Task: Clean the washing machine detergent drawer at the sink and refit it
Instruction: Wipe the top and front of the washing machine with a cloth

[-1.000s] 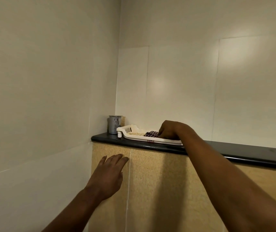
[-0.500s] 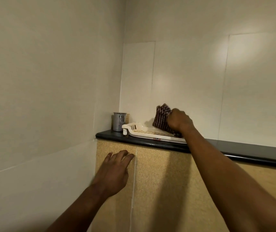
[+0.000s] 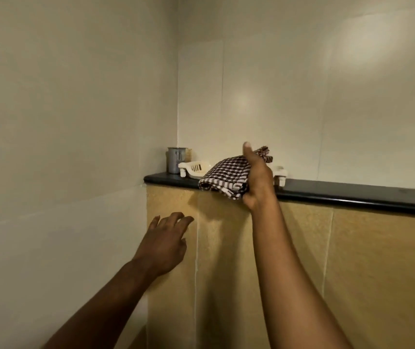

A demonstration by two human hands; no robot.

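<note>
Checked cloth (image 3: 224,175): one, gripped in right hand (image 3: 258,181) | left hand (image 3: 163,244): fingers spread | white tray (image 3: 196,168): one | steel cup (image 3: 175,159): one

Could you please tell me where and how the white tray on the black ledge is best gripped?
Probably the left end of the white tray, at its slotted rim, from the front with the free left hand. That end shows bare on the ledge; the checked cloth in the right hand hides its middle, and the steel cup blocks the left side.

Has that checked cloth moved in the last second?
Yes. The checked cloth left the white tray: the right hand holds it forward, over the black ledge's front edge.
</note>
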